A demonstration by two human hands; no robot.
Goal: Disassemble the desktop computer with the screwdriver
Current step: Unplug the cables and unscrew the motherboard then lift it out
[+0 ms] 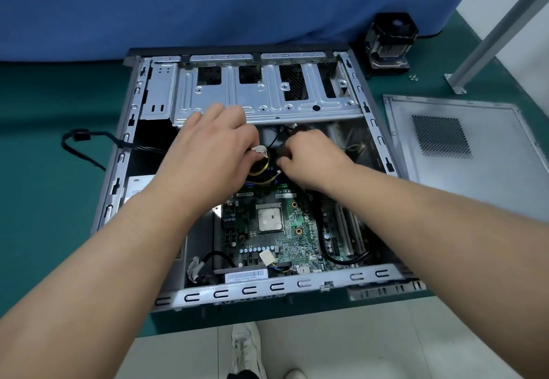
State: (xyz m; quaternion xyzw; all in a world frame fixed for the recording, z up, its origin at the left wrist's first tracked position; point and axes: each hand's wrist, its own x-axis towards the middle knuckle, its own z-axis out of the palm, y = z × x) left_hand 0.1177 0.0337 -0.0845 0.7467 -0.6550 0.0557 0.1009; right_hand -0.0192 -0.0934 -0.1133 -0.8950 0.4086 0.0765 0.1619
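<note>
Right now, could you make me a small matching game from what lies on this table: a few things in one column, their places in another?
Things:
1. side panel
2. cooler fan
3. processor chip
4. loose screws

Places:
A. middle of the green board
B. flat on the mat, right of the case
C. beyond the case's far right corner
D. on the mat, between the fan and the metal post's foot

Pairs: 1-B, 2-C, 3-A, 4-D

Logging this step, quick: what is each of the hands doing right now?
Left hand: pinches a white connector with its wires.
Right hand: fingers curled down among the cables; what it grips cannot be told.
</note>
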